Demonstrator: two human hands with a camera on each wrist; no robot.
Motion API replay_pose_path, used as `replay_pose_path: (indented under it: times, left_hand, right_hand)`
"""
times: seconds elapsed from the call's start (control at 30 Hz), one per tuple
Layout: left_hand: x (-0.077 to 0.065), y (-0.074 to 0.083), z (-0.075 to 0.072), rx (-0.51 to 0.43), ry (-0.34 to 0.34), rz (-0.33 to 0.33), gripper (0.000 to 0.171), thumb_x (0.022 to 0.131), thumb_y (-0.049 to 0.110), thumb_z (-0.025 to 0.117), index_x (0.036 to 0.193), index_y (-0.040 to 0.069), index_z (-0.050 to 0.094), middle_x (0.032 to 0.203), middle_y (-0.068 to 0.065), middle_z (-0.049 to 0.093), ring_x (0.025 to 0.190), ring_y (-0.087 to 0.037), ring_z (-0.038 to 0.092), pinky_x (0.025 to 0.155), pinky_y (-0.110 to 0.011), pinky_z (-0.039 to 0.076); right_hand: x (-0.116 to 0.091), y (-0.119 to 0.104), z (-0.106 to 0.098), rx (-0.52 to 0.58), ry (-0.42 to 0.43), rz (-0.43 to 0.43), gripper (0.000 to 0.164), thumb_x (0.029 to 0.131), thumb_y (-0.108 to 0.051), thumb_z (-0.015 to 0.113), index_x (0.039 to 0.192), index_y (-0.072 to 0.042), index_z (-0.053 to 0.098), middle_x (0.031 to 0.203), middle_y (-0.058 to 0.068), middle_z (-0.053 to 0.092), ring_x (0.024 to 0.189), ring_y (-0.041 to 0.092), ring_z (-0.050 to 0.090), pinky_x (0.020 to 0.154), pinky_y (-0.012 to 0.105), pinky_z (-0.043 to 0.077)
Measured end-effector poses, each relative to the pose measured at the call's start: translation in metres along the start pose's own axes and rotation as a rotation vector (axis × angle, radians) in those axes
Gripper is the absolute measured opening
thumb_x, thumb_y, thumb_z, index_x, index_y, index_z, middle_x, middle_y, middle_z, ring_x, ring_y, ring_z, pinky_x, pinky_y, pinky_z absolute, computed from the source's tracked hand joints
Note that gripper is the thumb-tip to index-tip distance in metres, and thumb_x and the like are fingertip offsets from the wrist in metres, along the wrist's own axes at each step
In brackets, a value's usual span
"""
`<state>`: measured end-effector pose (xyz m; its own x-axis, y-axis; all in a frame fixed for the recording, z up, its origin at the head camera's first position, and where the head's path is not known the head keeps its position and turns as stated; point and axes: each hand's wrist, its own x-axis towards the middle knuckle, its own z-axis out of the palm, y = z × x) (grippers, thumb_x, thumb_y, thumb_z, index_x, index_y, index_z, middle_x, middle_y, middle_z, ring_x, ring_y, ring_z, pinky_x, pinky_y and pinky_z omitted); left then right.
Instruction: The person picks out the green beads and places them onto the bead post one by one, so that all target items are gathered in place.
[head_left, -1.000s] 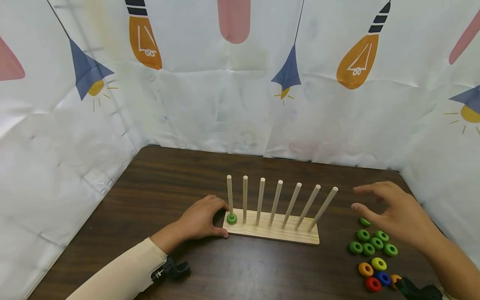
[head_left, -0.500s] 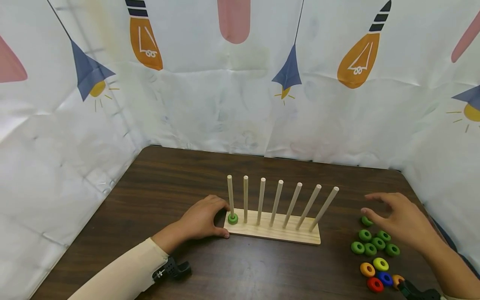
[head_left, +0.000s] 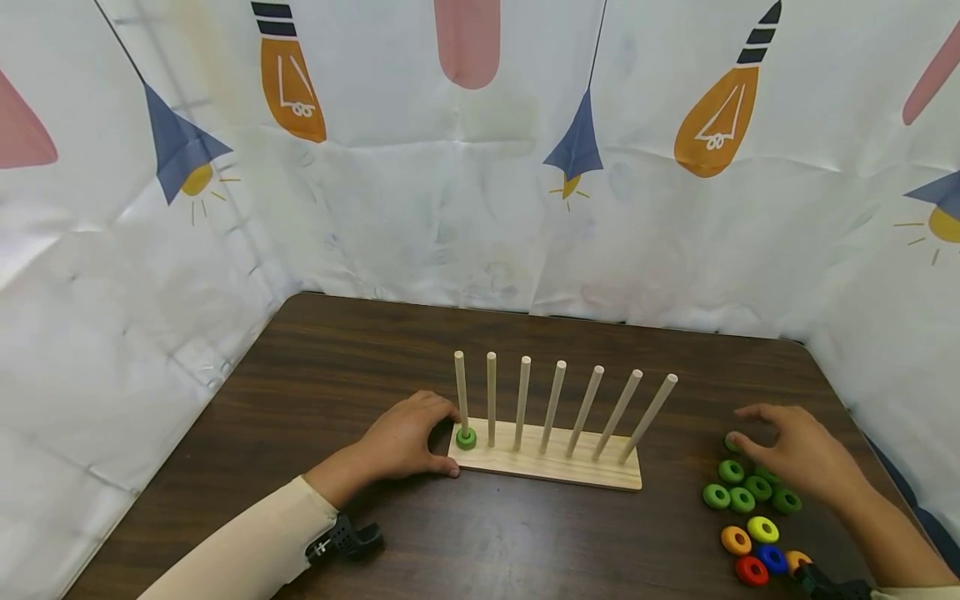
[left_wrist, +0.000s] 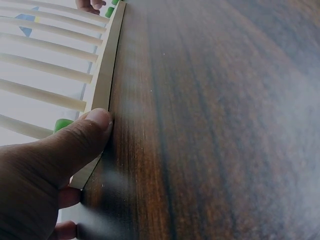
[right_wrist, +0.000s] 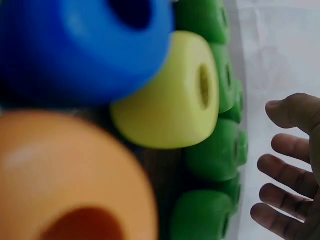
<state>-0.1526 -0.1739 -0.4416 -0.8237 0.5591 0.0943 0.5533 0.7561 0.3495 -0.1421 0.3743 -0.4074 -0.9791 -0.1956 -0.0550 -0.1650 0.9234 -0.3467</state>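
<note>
A pale wooden peg board (head_left: 551, 467) with several upright pegs stands on the table in the head view. Its leftmost peg carries a green ring (head_left: 466, 438) at the base. My left hand (head_left: 405, 437) grips the board's left end, with the thumb (left_wrist: 82, 132) along the front edge and the other fingers mostly hidden behind it. On the right, my right hand (head_left: 806, 457) hovers over loose green rings (head_left: 742, 500), thumb and fingers apart, holding nothing. Its fingertips are right at the farthest green ring (head_left: 731, 444), which the thumb partly covers.
Nearer the front right lie a yellow ring (head_left: 762, 529), a blue ring (head_left: 771, 559), a red ring (head_left: 752, 571) and two orange rings, one (head_left: 736, 541) beside the yellow. The brown table (head_left: 360, 350) meets a patterned white curtain (head_left: 420, 208) behind and at the sides.
My right hand has moved rightward and down, away from the board's right end toward the farthest green ring. The left hand and the board stay in place.
</note>
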Motion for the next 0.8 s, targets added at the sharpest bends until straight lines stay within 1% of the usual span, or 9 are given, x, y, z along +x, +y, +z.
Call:
replay_pose_path:
  times: [0.1,0.13,0.3,0.57,0.8]
  left_hand:
    - [0.0,0.0,0.0,-0.002,-0.001,-0.002,0.062,0.071,0.053,0.091,0.118,0.021,0.066,0.118,0.005,0.064,0.122,-0.022,0.055,0.099,-0.046,0.048]
    - [0.0,0.001,0.0,-0.004,-0.002,-0.003,0.062,0.071,0.053,0.091,0.118,0.021,0.066,0.118,0.005,0.064,0.122,-0.021,0.055,0.099,-0.046,0.048]
    - [0.0,0.001,-0.001,-0.008,0.0,-0.002,0.062,0.071,0.053,0.091,0.117,0.021,0.066,0.117,0.006,0.064,0.121,-0.021,0.055,0.099,-0.045,0.048]
    - [0.0,0.0,0.0,-0.006,0.002,-0.001,0.062,0.071,0.053,0.091,0.118,0.02,0.066,0.118,0.005,0.065,0.122,-0.022,0.055,0.099,-0.046,0.048]
    - [-0.001,0.001,-0.001,-0.005,-0.002,-0.002,0.063,0.072,0.054,0.09,0.119,0.021,0.066,0.119,0.005,0.064,0.123,-0.021,0.055,0.1,-0.045,0.048]
  right_hand:
    - [0.001,0.005,0.004,-0.002,-0.012,0.002,0.058,0.095,-0.049,0.071,0.128,-0.001,0.067,0.125,0.033,0.062,0.108,0.057,0.058,0.074,0.064,0.051]
    - [0.001,0.006,0.005,-0.002,-0.015,0.001,0.058,0.095,-0.049,0.071,0.127,-0.001,0.067,0.124,0.032,0.063,0.108,0.056,0.059,0.073,0.064,0.051]
    - [0.003,0.012,0.01,-0.003,-0.026,-0.008,0.052,0.092,-0.046,0.075,0.123,-0.004,0.07,0.118,0.029,0.067,0.105,0.054,0.061,0.074,0.063,0.051]
    - [0.003,0.017,0.015,-0.007,-0.031,-0.02,0.045,0.091,-0.041,0.077,0.12,-0.007,0.072,0.109,0.018,0.071,0.096,0.043,0.067,0.071,0.059,0.053]
    - [0.003,0.016,0.013,-0.018,-0.043,-0.018,0.046,0.091,-0.04,0.077,0.121,-0.007,0.07,0.109,0.018,0.071,0.097,0.043,0.066,0.07,0.059,0.053]
